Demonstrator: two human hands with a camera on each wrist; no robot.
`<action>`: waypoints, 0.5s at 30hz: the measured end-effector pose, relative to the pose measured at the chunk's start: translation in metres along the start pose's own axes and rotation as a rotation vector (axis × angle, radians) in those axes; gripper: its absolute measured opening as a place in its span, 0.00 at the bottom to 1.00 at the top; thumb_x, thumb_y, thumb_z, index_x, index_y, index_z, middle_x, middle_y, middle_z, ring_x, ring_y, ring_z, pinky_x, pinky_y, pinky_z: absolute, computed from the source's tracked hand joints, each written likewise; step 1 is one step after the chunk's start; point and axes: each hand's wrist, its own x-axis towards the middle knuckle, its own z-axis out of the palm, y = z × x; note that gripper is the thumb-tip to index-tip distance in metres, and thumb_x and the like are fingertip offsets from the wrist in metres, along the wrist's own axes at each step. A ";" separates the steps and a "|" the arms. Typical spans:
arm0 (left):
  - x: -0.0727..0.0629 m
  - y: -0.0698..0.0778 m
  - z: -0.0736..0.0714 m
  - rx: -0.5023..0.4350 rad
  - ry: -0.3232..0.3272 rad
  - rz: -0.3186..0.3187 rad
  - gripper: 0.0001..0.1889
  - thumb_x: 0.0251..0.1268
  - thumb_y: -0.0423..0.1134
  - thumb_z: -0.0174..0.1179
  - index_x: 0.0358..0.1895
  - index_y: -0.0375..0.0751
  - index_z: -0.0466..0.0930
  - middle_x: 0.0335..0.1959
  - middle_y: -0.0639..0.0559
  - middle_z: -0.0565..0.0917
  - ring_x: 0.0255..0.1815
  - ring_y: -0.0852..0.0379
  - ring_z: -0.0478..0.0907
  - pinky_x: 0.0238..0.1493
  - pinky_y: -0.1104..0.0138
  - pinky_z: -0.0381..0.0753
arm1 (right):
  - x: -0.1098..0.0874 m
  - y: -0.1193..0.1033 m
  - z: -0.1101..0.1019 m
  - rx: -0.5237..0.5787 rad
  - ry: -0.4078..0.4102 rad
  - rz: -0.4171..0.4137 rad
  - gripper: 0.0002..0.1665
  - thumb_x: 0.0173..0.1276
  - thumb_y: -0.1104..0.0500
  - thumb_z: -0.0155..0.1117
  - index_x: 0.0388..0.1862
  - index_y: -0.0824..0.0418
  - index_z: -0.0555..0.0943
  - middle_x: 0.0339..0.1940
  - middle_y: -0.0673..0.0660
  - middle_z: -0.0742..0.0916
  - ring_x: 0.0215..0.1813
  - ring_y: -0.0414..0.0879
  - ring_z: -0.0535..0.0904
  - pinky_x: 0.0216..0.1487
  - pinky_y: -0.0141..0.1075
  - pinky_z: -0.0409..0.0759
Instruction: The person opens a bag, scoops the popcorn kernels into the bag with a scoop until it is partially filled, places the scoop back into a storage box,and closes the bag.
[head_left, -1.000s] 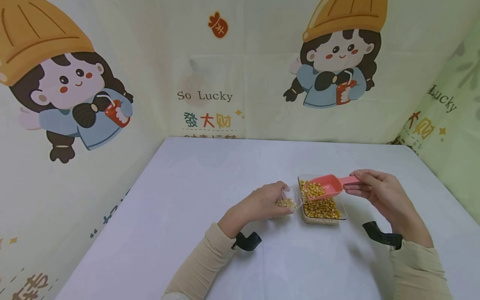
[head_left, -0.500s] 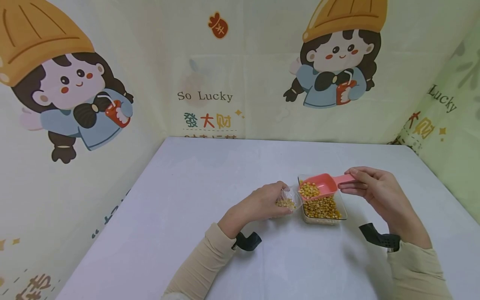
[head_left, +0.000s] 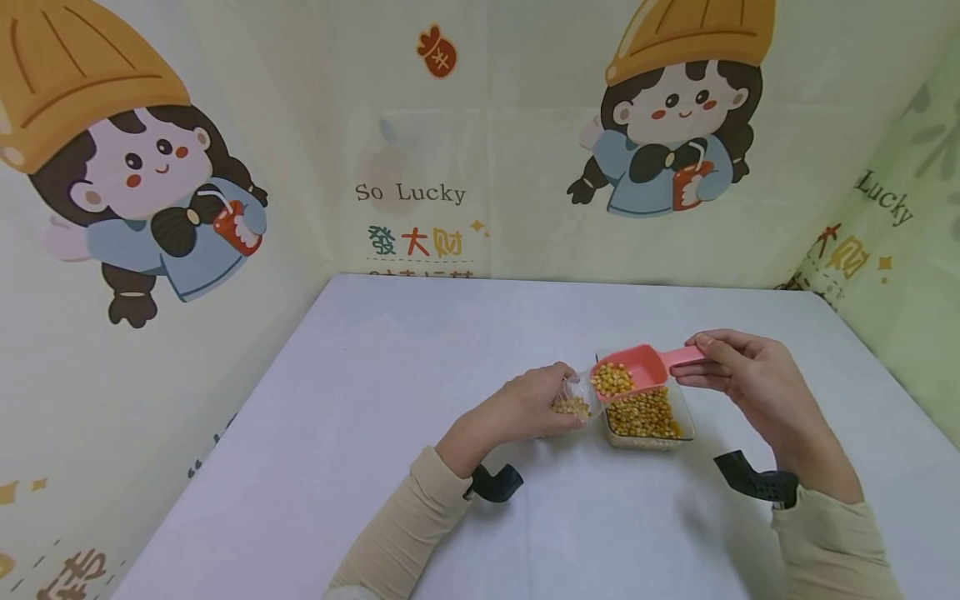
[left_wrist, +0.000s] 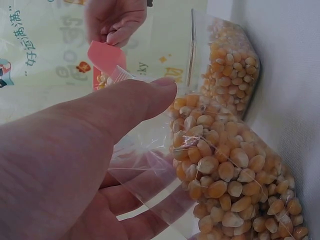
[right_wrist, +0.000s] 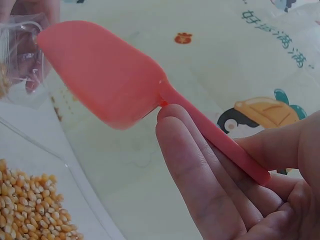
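Note:
My left hand (head_left: pixel 528 404) holds a clear plastic bag (left_wrist: pixel 235 170) partly filled with corn kernels, thumb on one side of its mouth and fingers on the other. In my right hand (head_left: pixel 750 375) a pink scoop (head_left: pixel 645 367) is pinched by its handle, fingers under it. Corn kernels (head_left: pixel 612 380) lie at the scoop's front end, which is at the bag's mouth. Below the scoop stands a clear rectangular container (head_left: pixel 688 421) of corn kernels; the scoop hides its far part. From the right wrist view, the scoop's underside shows.
A white-covered table (head_left: pixel 420 350) carries the container, just right of the bag. Behind the table hangs a printed cloth (head_left: pixel 525 167) with cartoon figures, and cloth also closes off both sides. Black wrist mounts (head_left: pixel 497 483) stick out below each hand.
My right hand has moved left with the scoop, from over the container to the bag's mouth. The left hand and the bag have stayed nearly still.

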 end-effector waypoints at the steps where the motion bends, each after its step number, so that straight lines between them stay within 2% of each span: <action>1: 0.000 0.000 0.000 -0.002 0.000 -0.001 0.31 0.63 0.51 0.67 0.64 0.42 0.69 0.47 0.57 0.80 0.38 0.64 0.74 0.34 0.74 0.74 | -0.001 -0.001 0.001 -0.007 0.003 -0.004 0.13 0.75 0.53 0.59 0.51 0.60 0.78 0.39 0.49 0.90 0.40 0.44 0.89 0.43 0.30 0.84; 8: 0.000 -0.001 0.000 -0.006 0.011 -0.004 0.32 0.63 0.51 0.67 0.65 0.41 0.69 0.47 0.57 0.80 0.40 0.65 0.75 0.38 0.73 0.75 | -0.003 -0.007 0.008 -0.072 0.002 -0.028 0.20 0.75 0.51 0.58 0.53 0.67 0.76 0.39 0.51 0.90 0.40 0.45 0.90 0.43 0.30 0.84; 15: -0.001 -0.001 0.000 -0.025 0.025 -0.012 0.31 0.62 0.51 0.68 0.64 0.43 0.69 0.45 0.58 0.79 0.39 0.64 0.76 0.37 0.72 0.76 | -0.004 -0.010 0.014 -0.220 0.035 -0.016 0.23 0.76 0.48 0.56 0.55 0.66 0.75 0.39 0.49 0.91 0.41 0.44 0.90 0.44 0.27 0.83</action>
